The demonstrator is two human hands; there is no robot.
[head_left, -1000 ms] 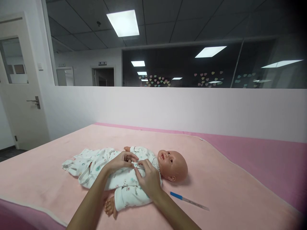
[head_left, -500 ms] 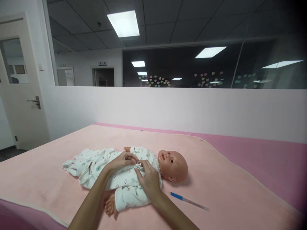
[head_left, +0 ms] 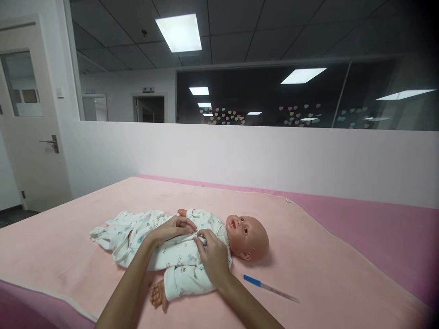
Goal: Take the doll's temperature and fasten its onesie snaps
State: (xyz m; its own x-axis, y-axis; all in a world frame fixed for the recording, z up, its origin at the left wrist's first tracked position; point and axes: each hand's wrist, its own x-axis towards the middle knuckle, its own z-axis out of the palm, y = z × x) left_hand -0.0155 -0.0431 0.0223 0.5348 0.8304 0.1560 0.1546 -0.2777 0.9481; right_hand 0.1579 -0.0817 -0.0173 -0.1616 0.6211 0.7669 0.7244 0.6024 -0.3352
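From where I stand, the doll (head_left: 187, 259) lies on its back on the peach blanket (head_left: 325, 278), its head to the right, dressed in a white printed outfit (head_left: 174, 261). The left hand (head_left: 174, 228) is at the front of the outfit, fingers curled close together; its fingertips half cover one another, so I cannot tell whether they grip the cloth. The right hand (head_left: 214, 256) has thumb and forefinger narrowed on a small fold there, and it covers part of the chest and near sleeve. Whatever fastening sits between them is too small to make out. Both forearms run off the bottom edge. I can't see whether feet fill the rumpled legs. Near the right wrist lies a blue-capped pen (head_left: 270, 289), its clear end fading into the blanket
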